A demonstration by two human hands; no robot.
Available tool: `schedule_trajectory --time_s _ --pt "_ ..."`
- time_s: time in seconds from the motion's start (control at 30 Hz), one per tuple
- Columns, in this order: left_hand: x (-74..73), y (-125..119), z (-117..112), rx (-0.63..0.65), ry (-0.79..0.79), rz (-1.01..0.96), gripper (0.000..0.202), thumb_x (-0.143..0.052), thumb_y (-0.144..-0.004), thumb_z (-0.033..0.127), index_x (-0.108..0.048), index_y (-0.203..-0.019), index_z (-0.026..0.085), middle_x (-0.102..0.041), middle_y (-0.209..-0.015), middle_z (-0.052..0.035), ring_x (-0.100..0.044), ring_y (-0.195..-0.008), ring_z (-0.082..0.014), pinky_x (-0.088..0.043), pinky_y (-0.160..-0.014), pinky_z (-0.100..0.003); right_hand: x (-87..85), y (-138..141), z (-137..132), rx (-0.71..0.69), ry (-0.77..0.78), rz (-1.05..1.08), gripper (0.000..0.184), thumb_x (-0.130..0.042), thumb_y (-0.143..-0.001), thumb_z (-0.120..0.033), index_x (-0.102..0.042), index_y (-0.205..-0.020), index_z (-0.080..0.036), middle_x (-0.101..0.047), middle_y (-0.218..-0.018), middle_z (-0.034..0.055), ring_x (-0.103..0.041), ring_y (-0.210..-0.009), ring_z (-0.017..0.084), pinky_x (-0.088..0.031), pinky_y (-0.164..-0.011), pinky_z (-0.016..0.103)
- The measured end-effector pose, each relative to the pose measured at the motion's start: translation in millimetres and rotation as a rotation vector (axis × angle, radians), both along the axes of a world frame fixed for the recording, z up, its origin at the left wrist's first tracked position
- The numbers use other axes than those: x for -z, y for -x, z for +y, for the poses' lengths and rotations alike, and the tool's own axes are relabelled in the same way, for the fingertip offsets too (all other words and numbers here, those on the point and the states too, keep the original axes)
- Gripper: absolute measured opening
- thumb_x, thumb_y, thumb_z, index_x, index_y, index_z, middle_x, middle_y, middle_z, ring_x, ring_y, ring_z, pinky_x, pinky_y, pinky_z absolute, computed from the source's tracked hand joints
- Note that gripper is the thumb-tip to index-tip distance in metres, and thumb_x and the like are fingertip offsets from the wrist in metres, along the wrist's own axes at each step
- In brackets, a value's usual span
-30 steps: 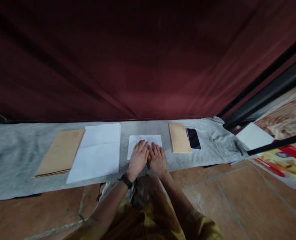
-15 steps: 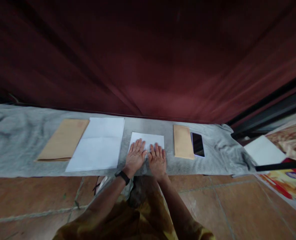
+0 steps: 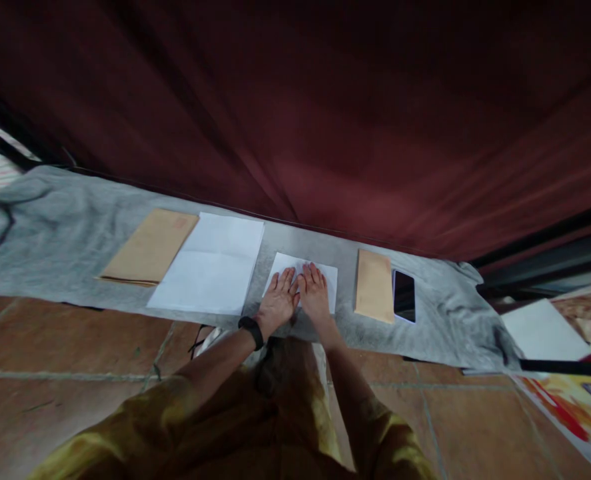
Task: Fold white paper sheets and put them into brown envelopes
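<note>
A small folded white sheet point(image 3: 329, 277) lies on a grey cloth point(image 3: 65, 213) spread on the floor. My left hand point(image 3: 278, 301), with a black band at the wrist, rests flat on the sheet's near left part, fingers stretched out. My right hand point(image 3: 316, 293) lies flat beside it on the same sheet, fingers together and pointing away. The two hands touch side by side and cover most of the sheet.
Left of the hands lie a larger white sheet point(image 3: 210, 263) and a brown envelope point(image 3: 150, 245). To the right are a smaller brown envelope point(image 3: 374, 285) and a dark phone point(image 3: 404, 295). A dark red curtain point(image 3: 295, 120) hangs behind. White paper point(image 3: 545, 330) and a coloured print point(image 3: 575, 400) lie far right on the tiles.
Both hands have stayed flat on the small sheet, sliding slightly further onto it. The view has tilted and shifted, so the cloth now slants across the picture.
</note>
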State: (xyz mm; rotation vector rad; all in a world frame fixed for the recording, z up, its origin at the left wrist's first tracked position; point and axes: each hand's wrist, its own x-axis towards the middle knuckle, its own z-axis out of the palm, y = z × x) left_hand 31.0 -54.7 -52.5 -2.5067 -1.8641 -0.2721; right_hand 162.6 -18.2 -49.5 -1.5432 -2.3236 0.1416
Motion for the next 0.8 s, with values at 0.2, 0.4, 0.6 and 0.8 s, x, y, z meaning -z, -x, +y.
schedule_trajectory --time_s 0.2,0.4,0.6,0.8 --pt "1.2 -3 2 0.041 0.019 0.002 0.056 -0.03 -0.099 0.026 -0.044 -0.149 0.006 -0.04 -0.159 -0.0188 -0.024 -0.154 -0.0256 -0.016 -0.127 -0.052 16.6 -5 -3 0.072 -0.003 -0.077 0.047 -0.031 -0.108 -0.031 -0.047 -0.151 -0.018 -0.04 -0.159 0.0139 -0.032 -0.149 0.025 -0.024 -0.12 0.05" --pt "-0.2 -4 1 0.019 0.024 -0.004 0.057 -0.032 -0.101 0.032 -0.04 -0.152 0.007 -0.037 -0.161 -0.0181 -0.029 -0.152 -0.0282 -0.022 -0.124 -0.05 19.4 -22 -4 0.187 -0.051 -0.101 0.052 -0.035 -0.107 -0.038 -0.041 -0.155 -0.019 -0.036 -0.162 0.0145 -0.035 -0.147 0.029 -0.027 -0.118 0.05" --pt "-2.5 -3 0 0.023 0.031 0.0 0.058 -0.035 -0.1 0.03 -0.038 -0.153 0.007 -0.037 -0.161 -0.0187 -0.028 -0.152 -0.0293 -0.023 -0.123 -0.052 23.3 -29 -8 0.231 -0.065 -0.11 0.054 -0.037 -0.106 -0.041 -0.04 -0.155 -0.019 -0.036 -0.161 0.0164 -0.036 -0.147 0.03 -0.028 -0.118 0.051" --pt "-4.3 -4 2 0.024 0.003 -0.029 0.056 -0.037 -0.099 0.03 -0.044 -0.149 0.006 -0.041 -0.159 -0.0193 -0.034 -0.15 -0.0295 -0.024 -0.124 -0.05 20.0 -28 -9 0.237 -0.045 -0.126 0.054 -0.037 -0.106 -0.038 -0.039 -0.156 -0.018 -0.033 -0.163 0.0172 -0.034 -0.148 0.03 -0.028 -0.118 0.052"
